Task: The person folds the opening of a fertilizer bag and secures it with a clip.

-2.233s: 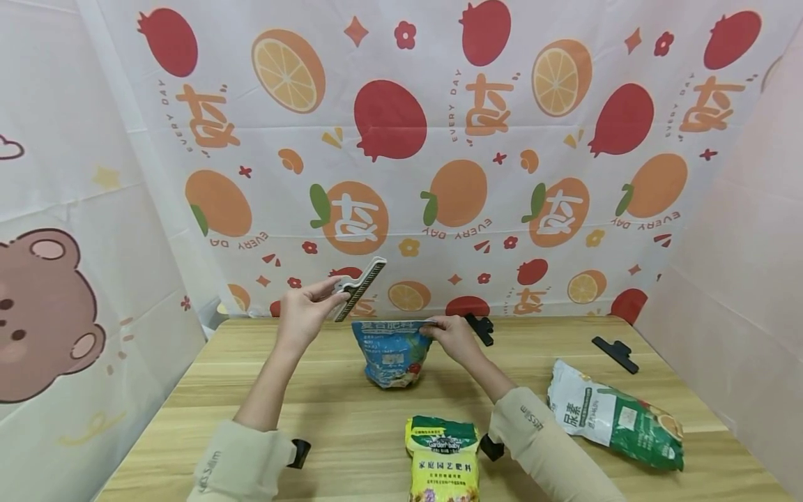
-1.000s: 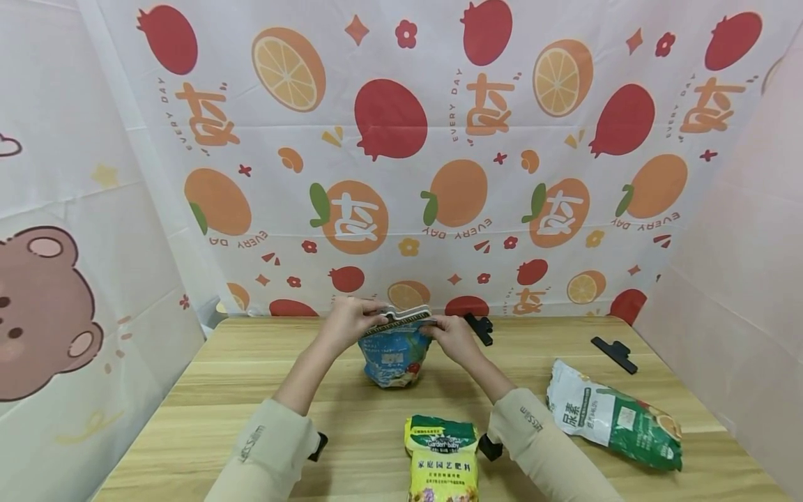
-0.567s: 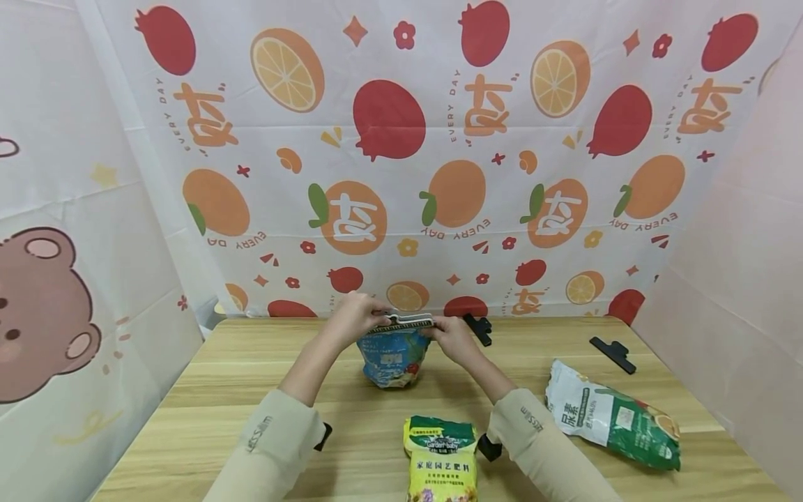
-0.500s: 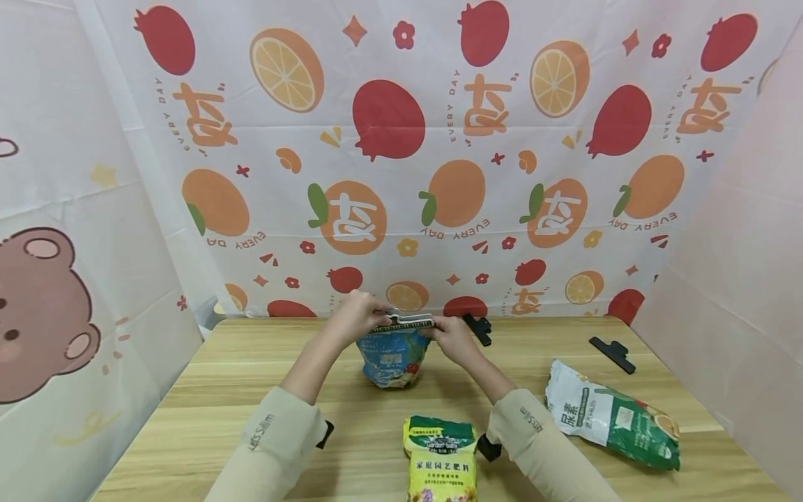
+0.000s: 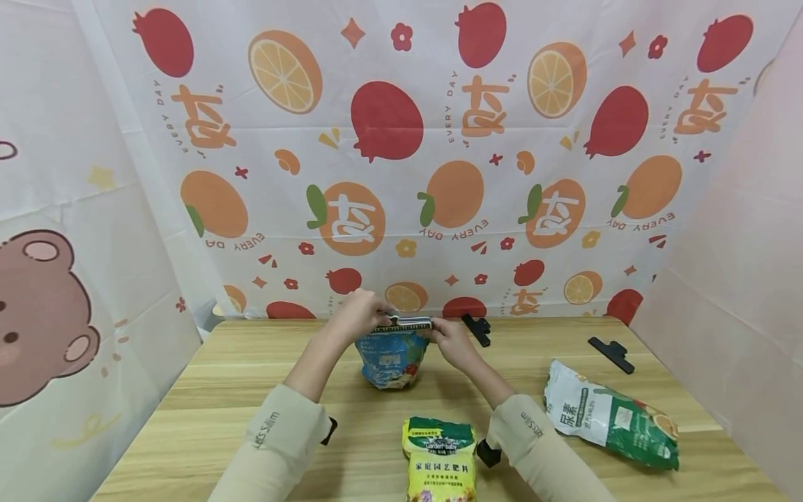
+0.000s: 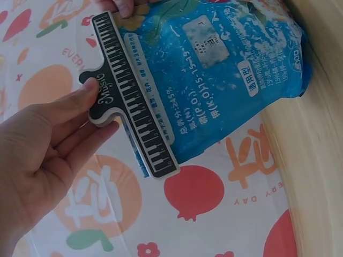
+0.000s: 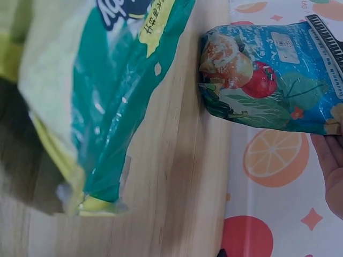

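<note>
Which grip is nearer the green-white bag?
Right. The right grip, holding the blue bag, is left of the green-white bag; the left grip, pinching the piano clip, farther left.

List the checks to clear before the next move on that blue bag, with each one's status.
1. Piano-key clip lies across the top of the blue bag: ok.
2. Blue bag upright: ok.
3. Right hand steadying the bag: ok, it grips a top corner.
4. Clip free of the left hand: not ok, the thumb and fingers pinch it.
5. Clip biting tightly: cannot tell; the pictures do not show its pressure.
6. Spare clips available: ok, one black clip lies near the right hand and another farther right.
</note>
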`<control>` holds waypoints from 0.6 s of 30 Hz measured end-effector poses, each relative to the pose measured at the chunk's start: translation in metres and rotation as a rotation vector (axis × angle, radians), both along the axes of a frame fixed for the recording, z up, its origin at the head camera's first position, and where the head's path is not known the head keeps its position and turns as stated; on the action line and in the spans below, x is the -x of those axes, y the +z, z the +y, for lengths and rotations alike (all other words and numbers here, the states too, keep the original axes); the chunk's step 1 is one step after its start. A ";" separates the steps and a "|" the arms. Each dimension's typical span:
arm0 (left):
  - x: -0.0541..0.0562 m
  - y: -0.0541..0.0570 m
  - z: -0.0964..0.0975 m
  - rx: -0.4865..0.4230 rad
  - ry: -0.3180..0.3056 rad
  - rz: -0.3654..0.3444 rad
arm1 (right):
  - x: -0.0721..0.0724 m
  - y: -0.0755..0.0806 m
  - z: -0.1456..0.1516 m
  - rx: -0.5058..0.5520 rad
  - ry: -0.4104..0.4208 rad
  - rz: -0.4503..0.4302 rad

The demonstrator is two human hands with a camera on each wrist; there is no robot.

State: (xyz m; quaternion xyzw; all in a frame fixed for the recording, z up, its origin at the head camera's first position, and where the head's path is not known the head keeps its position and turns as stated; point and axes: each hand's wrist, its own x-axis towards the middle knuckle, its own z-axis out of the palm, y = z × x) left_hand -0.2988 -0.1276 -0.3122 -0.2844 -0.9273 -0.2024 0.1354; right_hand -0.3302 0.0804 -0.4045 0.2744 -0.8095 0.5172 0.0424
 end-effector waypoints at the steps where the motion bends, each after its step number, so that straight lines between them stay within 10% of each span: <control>1: 0.000 0.001 0.001 0.009 0.008 -0.005 | 0.000 0.000 0.000 0.000 0.001 -0.002; 18: 0.000 -0.001 0.003 0.036 -0.003 0.040 | -0.003 0.003 -0.001 0.031 0.018 -0.053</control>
